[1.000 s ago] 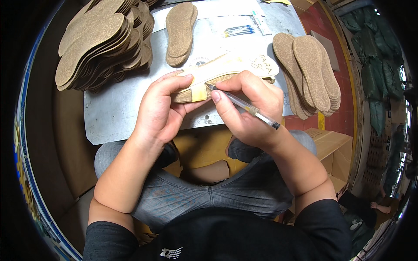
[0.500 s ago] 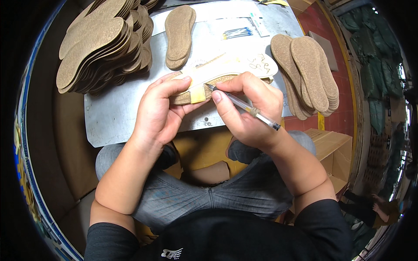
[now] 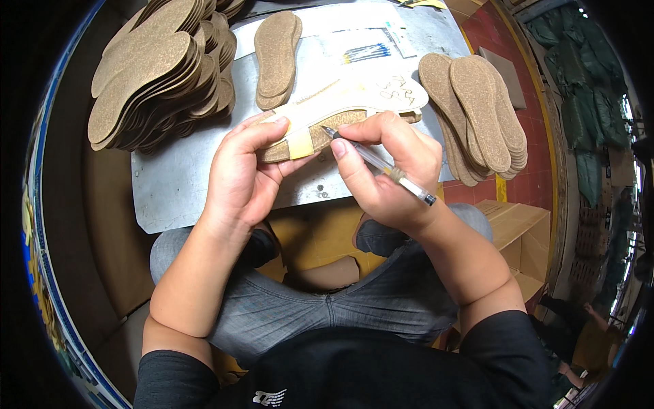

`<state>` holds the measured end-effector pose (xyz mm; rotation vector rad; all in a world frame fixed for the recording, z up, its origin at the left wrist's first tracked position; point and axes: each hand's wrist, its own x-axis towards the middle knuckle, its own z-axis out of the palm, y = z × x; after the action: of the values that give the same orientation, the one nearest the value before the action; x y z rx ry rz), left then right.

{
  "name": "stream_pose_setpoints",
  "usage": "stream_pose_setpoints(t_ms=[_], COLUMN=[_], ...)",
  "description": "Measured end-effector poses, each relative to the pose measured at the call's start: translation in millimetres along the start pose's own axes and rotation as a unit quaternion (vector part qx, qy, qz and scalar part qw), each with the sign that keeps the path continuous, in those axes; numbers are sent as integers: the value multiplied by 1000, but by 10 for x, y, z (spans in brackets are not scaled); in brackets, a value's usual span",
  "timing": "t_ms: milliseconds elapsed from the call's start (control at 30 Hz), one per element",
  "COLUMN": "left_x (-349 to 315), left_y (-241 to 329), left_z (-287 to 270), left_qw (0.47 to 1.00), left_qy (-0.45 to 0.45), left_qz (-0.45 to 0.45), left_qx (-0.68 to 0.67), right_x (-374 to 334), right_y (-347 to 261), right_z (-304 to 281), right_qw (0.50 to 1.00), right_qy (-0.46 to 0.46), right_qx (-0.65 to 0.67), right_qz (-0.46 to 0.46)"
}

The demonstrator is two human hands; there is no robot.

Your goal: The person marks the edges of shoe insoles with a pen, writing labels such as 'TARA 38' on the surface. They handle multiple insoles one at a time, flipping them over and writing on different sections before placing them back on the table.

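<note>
Cork is everywhere on this metal work sheet point(image 3: 177, 184): a tall fanned stack of cork insoles point(image 3: 160, 75) at the far left, a short pair point(image 3: 276, 58) in the middle, another pile point(image 3: 477, 116) at the right, all within reach of the seated person. One cork insole point(image 3: 320, 136) lies at the near middle of the sheet, with a pale template point(image 3: 368, 95) laid over its far edge, probably as a pattern to follow. The left hand point(image 3: 242, 177) curls down over the heel end, thumb pressed beside a strip of yellow tape point(image 3: 301, 145), seemingly pinning the piece so it cannot slide. The right hand point(image 3: 388, 163) has its fingers closed tightly round a clear-barrelled pen point(image 3: 378, 163), held at a slant with the tip touching the cork just below the template's edge. A packet of pens point(image 3: 368, 51) lies farther back.
</note>
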<state>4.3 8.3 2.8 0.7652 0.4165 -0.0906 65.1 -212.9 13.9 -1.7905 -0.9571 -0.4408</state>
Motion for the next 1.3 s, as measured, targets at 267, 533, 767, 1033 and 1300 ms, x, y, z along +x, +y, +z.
stream_pose_setpoints(t_ms=[267, 533, 767, 1033, 1300], left_x=[-33, -20, -6, 0, -12], left_y=[-3, -6, 10, 0, -5], left_z=[28, 4, -5, -23, -3], left_qw=[1000, 1000, 1000, 1000, 1000], left_qy=[8, -4, -4, -14, -3], left_qz=[6, 13, 19, 13, 10], left_qx=[-2, -17, -22, -25, -19], right_x=[-32, -37, -38, -31, -56], right_y=[19, 38, -5, 23, 0], right_z=[74, 116, 32, 95, 64], right_qw=[998, 998, 996, 998, 997], right_qy=[-14, -13, -73, -40, -63], right_qx=[5, 1, -7, 5, 4], right_qz=[-53, -60, -51, -56, -39])
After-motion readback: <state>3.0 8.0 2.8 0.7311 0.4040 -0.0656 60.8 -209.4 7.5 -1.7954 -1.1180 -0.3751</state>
